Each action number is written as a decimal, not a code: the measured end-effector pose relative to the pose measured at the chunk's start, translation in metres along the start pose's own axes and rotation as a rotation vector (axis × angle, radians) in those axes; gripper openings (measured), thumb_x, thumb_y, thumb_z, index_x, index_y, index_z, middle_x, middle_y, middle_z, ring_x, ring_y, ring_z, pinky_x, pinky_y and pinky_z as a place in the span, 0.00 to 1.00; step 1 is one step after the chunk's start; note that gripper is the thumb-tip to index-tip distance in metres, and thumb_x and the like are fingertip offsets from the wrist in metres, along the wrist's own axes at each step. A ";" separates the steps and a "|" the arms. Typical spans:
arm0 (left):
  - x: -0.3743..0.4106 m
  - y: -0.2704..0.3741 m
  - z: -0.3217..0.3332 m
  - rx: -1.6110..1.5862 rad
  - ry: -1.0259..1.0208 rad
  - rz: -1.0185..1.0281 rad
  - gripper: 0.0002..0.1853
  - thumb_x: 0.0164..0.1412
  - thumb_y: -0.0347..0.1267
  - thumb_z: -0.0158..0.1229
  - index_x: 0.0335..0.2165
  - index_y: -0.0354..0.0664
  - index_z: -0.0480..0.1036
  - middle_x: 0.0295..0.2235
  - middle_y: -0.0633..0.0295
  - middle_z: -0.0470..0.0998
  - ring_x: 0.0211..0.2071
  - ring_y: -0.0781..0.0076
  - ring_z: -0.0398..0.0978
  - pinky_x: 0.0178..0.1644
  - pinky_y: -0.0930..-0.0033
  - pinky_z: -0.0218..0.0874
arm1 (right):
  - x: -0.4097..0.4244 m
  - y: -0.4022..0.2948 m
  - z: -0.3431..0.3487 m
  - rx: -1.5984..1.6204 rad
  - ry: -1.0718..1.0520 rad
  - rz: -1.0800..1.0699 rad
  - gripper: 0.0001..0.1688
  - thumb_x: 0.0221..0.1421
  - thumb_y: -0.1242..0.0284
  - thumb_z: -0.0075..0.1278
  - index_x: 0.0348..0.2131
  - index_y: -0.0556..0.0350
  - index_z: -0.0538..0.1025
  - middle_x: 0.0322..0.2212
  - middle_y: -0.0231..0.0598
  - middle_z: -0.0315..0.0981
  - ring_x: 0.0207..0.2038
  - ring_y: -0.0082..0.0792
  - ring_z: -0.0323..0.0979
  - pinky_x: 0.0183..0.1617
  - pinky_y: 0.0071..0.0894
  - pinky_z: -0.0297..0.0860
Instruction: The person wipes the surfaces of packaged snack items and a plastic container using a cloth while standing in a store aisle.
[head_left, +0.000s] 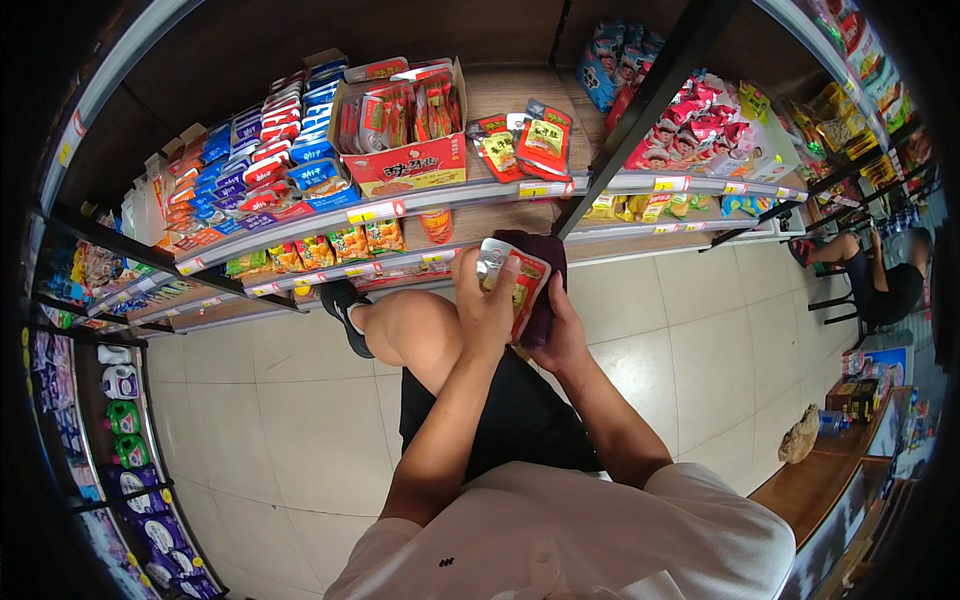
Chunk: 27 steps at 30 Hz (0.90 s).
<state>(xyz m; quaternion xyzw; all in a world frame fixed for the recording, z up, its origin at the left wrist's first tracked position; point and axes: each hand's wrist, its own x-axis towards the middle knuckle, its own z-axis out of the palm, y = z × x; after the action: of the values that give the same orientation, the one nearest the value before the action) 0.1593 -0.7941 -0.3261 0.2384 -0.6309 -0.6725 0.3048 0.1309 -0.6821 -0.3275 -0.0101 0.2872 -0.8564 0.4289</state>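
Observation:
My left hand (486, 309) grips a red and silver snack packet (531, 279), its thumb pressed on the packet's front. Against the back of that packet, my right hand (564, 331) holds a folded dark purple cloth (553, 251). Both hands are above my black shorts, just in front of the shelf edge. On the shelf beyond them lie a few similar red and black packets (544, 142), partly overlapping. Left of those stands an open red display box (405, 165) filled with upright packets.
Blue, red and purple snack packs (255, 161) fill the shelf's left part. A black shelf post (645, 105) rises right of the loose packets. Detergent bottles (124, 416) line a side rack. At far right a person (892, 277) sits near a wooden counter (810, 480).

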 end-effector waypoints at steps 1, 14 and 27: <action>0.000 -0.002 0.000 -0.081 0.007 -0.055 0.21 0.66 0.36 0.63 0.50 0.34 0.69 0.50 0.55 0.68 0.49 0.63 0.71 0.53 0.61 0.64 | 0.000 0.002 0.001 -0.024 -0.029 0.014 0.42 0.70 0.40 0.33 0.68 0.47 0.61 0.61 0.39 0.68 0.61 0.42 0.68 0.65 0.45 0.65; -0.003 0.023 0.002 -0.528 0.235 -0.221 0.14 0.71 0.34 0.57 0.51 0.42 0.67 0.39 0.62 0.76 0.37 0.73 0.77 0.38 0.70 0.69 | -0.008 0.007 0.025 -0.732 0.194 -0.137 0.16 0.60 0.71 0.62 0.46 0.59 0.80 0.36 0.30 0.80 0.36 0.19 0.74 0.41 0.24 0.71; 0.017 0.019 -0.006 0.248 -0.411 0.238 0.13 0.58 0.29 0.66 0.29 0.31 0.69 0.31 0.49 0.71 0.33 0.50 0.70 0.38 0.57 0.62 | -0.021 -0.068 0.001 -0.406 0.094 0.032 0.32 0.58 0.78 0.60 0.60 0.58 0.68 0.50 0.38 0.75 0.52 0.33 0.74 0.53 0.36 0.73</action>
<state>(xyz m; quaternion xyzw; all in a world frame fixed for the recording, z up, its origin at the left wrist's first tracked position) 0.1535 -0.8109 -0.3069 0.0561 -0.7806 -0.5839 0.2158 0.0944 -0.6353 -0.2879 -0.0516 0.4738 -0.7735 0.4178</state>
